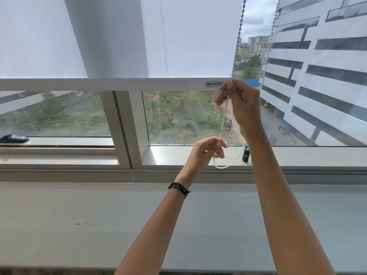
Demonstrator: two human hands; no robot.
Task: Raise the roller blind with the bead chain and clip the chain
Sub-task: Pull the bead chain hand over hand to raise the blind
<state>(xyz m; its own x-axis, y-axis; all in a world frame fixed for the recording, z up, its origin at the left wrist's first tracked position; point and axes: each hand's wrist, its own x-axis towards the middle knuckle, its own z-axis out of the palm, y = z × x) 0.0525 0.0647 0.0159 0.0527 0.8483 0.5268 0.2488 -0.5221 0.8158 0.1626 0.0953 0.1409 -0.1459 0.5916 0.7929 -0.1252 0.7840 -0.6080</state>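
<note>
The roller blind is only partly raised, its bottom bar across mid-window, so more pulling and the clipping remain, judging by the dark clip on the sill at 4 o'clock. The right hand pinches the bead chain at 2 o'clock. The left hand pinches the same strand lower, fingertips pressed together.

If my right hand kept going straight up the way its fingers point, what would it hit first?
Probably the blind's bottom rail: the right hand, pinching the bead chain, has its fingertips level with the rail's right end. Depth is unclear, so it might pass in front.
</note>
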